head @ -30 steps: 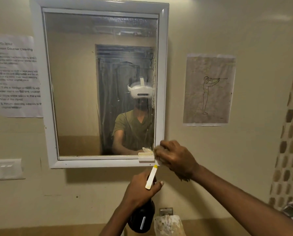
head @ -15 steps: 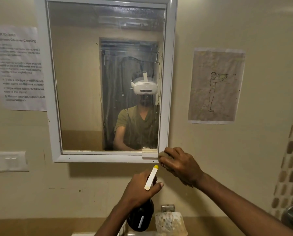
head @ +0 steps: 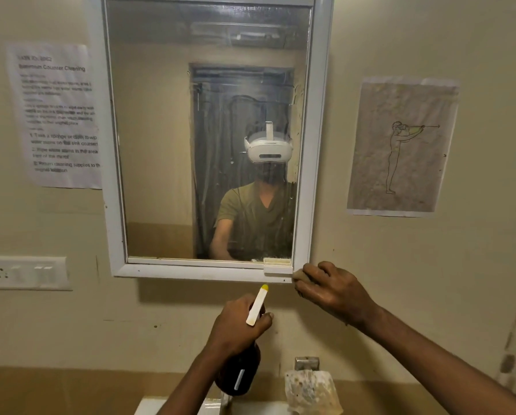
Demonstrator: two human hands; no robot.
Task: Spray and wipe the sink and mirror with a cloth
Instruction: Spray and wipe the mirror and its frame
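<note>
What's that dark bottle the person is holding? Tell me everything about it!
It is a spray bottle with a dark, rounded, shiny body and a pale strip on its side. A whitish nozzle with a yellow tip points up towards the mirror frame. The left hand grips its neck, holding it upright above the sink.

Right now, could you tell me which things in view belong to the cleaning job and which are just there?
For the job: spray bottle in left hand; cloth under right hand; mirror; sink.
Just there: instruction sheet; figure drawing; switch plate.
</note>
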